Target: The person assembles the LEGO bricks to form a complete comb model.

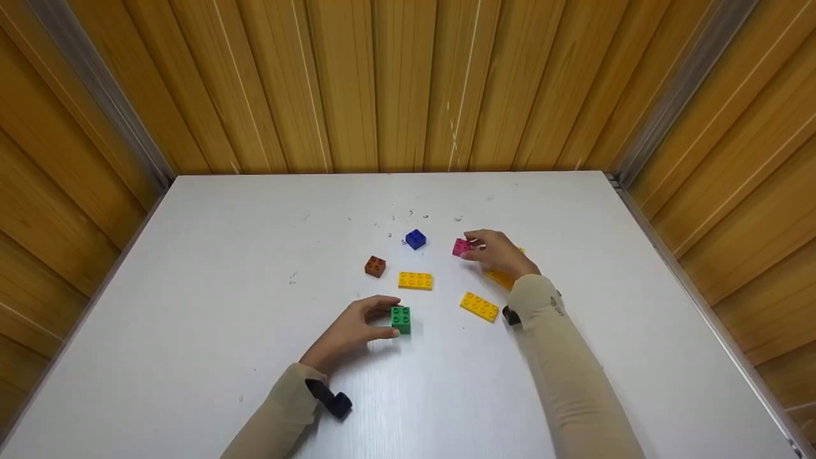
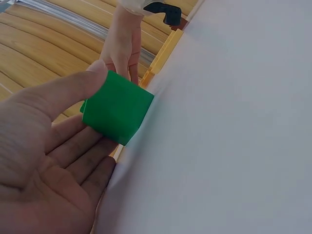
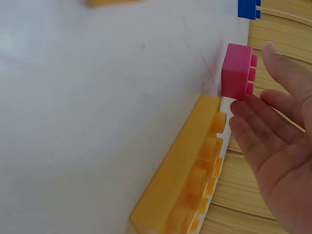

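Observation:
My left hand (image 1: 350,328) pinches a green toy building brick (image 1: 401,320) between thumb and fingers, close over the white table. In the left wrist view the thumb lies at one edge of the green brick (image 2: 117,107), and the other fingers are behind and below it. Farther back on the right, my right hand (image 1: 502,254) is at a pink brick (image 1: 461,247) with thumb and fingers spread around it. The right wrist view shows the thumb apart from the pink brick (image 3: 236,70), while the fingertips are right beside its near end.
A blue brick (image 1: 415,239), a brown brick (image 1: 375,266) and a long yellow brick (image 1: 415,280) lie on the white table (image 1: 223,287). Another yellow brick (image 1: 479,306) is nearer me. More yellow (image 1: 500,278) shows partly hidden under the right hand. Wood-patterned walls (image 1: 395,83) enclose the table.

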`<state>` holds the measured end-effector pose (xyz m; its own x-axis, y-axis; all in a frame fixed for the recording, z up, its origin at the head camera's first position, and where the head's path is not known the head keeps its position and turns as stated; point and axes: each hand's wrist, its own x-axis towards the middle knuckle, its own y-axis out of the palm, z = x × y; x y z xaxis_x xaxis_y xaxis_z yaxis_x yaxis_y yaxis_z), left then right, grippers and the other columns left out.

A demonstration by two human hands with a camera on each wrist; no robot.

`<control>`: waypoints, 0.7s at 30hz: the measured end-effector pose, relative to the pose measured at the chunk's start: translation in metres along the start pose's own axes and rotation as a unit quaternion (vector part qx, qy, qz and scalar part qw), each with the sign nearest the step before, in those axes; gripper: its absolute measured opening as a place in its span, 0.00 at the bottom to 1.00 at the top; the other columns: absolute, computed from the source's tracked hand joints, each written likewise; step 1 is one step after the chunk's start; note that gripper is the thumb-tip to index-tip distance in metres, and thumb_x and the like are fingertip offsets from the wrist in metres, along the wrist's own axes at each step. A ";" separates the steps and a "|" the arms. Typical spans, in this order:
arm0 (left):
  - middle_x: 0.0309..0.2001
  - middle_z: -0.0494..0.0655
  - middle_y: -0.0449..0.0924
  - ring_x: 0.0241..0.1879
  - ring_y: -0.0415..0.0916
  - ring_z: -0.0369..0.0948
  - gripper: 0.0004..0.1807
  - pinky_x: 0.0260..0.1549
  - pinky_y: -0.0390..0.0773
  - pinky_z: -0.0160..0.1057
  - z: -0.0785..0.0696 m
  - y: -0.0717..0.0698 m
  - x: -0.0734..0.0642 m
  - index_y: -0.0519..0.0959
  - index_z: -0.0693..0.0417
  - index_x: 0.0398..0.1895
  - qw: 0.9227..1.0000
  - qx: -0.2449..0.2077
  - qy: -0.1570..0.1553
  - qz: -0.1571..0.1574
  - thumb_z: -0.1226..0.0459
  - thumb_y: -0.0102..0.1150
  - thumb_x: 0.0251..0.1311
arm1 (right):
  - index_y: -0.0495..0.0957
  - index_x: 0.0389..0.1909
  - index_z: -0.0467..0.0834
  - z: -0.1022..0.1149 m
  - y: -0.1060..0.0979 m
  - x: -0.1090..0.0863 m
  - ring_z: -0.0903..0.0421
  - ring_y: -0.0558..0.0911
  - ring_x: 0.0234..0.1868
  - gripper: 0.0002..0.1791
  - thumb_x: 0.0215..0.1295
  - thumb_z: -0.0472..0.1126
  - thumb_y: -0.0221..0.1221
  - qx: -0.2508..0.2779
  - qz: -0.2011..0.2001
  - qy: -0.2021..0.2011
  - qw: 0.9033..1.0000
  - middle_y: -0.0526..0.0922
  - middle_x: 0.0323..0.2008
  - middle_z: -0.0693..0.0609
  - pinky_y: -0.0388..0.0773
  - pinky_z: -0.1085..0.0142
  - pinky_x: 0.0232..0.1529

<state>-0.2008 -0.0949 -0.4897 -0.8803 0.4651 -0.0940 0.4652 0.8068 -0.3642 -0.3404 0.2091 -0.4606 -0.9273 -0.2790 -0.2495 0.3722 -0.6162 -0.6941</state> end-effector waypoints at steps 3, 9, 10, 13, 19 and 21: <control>0.55 0.41 0.72 0.57 0.68 0.40 0.33 0.58 0.65 0.43 0.014 0.002 0.007 0.69 0.49 0.59 1.000 -0.002 0.005 -0.012 0.55 0.66 0.47 | 0.63 0.63 0.48 0.001 0.002 0.002 0.50 0.68 0.57 0.32 0.57 0.49 0.59 -0.001 -0.002 0.006 1.000 0.69 0.57 0.48 0.67 0.55 0.58; 0.49 0.38 0.75 0.52 0.71 0.38 0.28 0.56 0.68 0.40 0.023 0.004 0.011 0.73 0.44 0.51 1.000 -0.005 0.008 -0.028 0.53 0.68 0.44 | 0.65 0.62 0.46 0.002 0.006 0.007 0.50 0.70 0.54 0.31 0.57 0.46 0.60 -0.016 -0.010 0.005 1.000 0.71 0.55 0.47 0.67 0.56 0.58; 0.49 0.38 0.75 0.52 0.71 0.37 0.27 0.55 0.68 0.40 0.023 0.005 0.011 0.74 0.43 0.50 1.000 -0.007 0.009 -0.029 0.53 0.68 0.44 | 0.65 0.62 0.46 0.002 0.007 0.008 0.51 0.69 0.53 0.31 0.56 0.45 0.60 -0.020 -0.012 0.006 1.000 0.71 0.55 0.48 0.66 0.56 0.58; 0.48 0.38 0.76 0.52 0.71 0.37 0.25 0.55 0.68 0.40 0.022 0.005 0.011 0.74 0.43 0.49 0.999 -0.013 0.009 -0.031 0.53 0.67 0.45 | 0.66 0.61 0.47 0.001 0.010 0.008 0.51 0.69 0.52 0.30 0.56 0.45 0.61 -0.025 -0.015 0.009 1.000 0.71 0.54 0.49 0.65 0.56 0.59; 0.48 0.38 0.76 0.51 0.72 0.37 0.24 0.55 0.68 0.40 0.022 0.006 0.012 0.75 0.42 0.48 0.999 -0.013 0.007 -0.037 0.53 0.67 0.45 | 0.70 0.58 0.49 0.001 0.012 0.006 0.51 0.69 0.50 0.27 0.56 0.44 0.61 -0.004 -0.030 0.015 0.999 0.72 0.52 0.51 0.66 0.57 0.57; 0.48 0.37 0.76 0.51 0.72 0.37 0.24 0.55 0.68 0.40 0.023 0.006 0.011 0.75 0.42 0.48 0.999 -0.011 0.006 -0.041 0.53 0.67 0.45 | 0.71 0.57 0.49 0.001 0.012 0.006 0.51 0.69 0.49 0.26 0.55 0.44 0.62 0.001 -0.031 0.018 0.999 0.72 0.52 0.51 0.68 0.57 0.56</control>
<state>-0.2098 -0.0930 -0.5142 -0.9143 0.4014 -0.0537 0.3937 0.8500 -0.3499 -0.3416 0.1986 -0.4699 -0.9496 -0.2139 -0.2290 0.3133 -0.6328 -0.7082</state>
